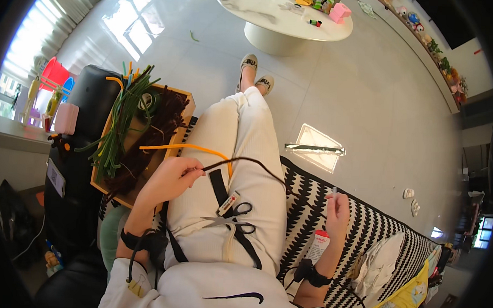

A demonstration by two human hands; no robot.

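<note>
My left hand (171,179) is above my left thigh, thumb and fingertips pinched on one end of a long dark brown pipe cleaner (252,159). The pipe cleaner arches over my lap and drops toward my right hand (338,213); whether that hand touches its far end I cannot tell. My right hand is closed, with a short pale stick (334,191) poking up from its fingers. An orange pipe cleaner (194,147) lies bent across my thighs, just beyond my left hand. Scissors (243,209) with dark handles rest on my lap, blades pointing left.
At my left stands a wooden box (188,108) of green pipe cleaners (115,132) and brown ones, with a tape roll (145,101). A black armrest (89,92) is beyond it. Patterned cloth (299,197) covers the seat on my right. A round white table (253,5) stands ahead.
</note>
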